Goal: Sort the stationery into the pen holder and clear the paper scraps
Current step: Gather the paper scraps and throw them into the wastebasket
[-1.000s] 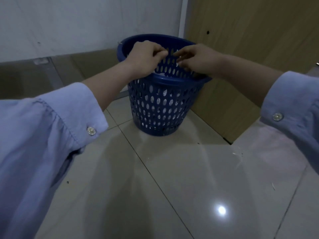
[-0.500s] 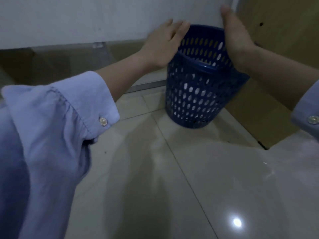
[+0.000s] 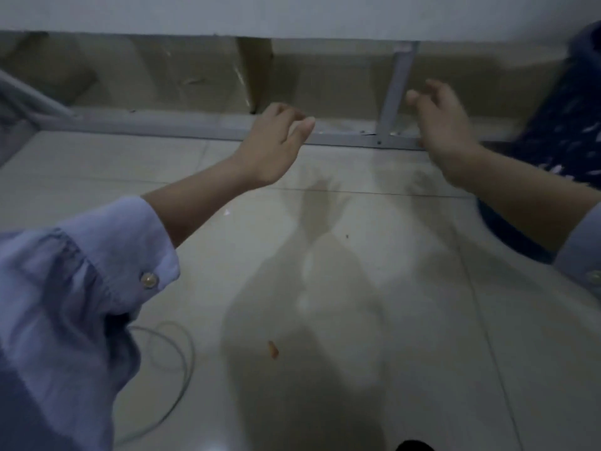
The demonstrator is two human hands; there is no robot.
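Note:
My left hand (image 3: 274, 143) hangs in the air over the tiled floor, fingers loosely curled, holding nothing. To its right my right hand (image 3: 440, 125) is also empty, its fingers relaxed and slightly bent. The blue perforated waste basket (image 3: 566, 125) stands at the far right edge, blurred and partly cut off, behind my right forearm. No stationery or pen holder is in view.
A grey metal frame bar (image 3: 195, 126) runs along the floor ahead, with an upright leg (image 3: 395, 92) between my hands. A thin grey cable (image 3: 175, 382) loops on the tiles at lower left. A small orange scrap (image 3: 272, 349) lies on the floor.
The view has swung left, so the basket slid from centre to the right edge. Both hands left the basket rim and dropped lower, fingers going from straight to loosely curled.

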